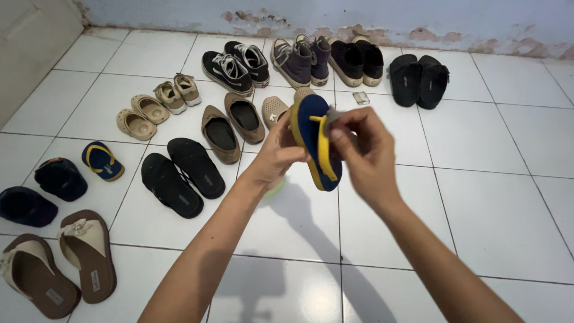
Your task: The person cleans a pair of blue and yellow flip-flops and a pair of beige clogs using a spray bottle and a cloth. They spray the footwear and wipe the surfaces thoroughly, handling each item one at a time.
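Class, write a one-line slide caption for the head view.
Both hands, left hand and right hand, hold a blue-and-yellow flip-flop above shoes on white floor tiles.

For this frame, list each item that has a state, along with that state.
Blue flip-flop: held up off the floor, tilted on edge.
Left hand: gripping the flip-flop's side.
Right hand: fingers pinching its yellow strap.
Matching flip-flop: lying flat on the tiles.
Black slides: lying side by side.

left hand gripping, right hand fingers pinching
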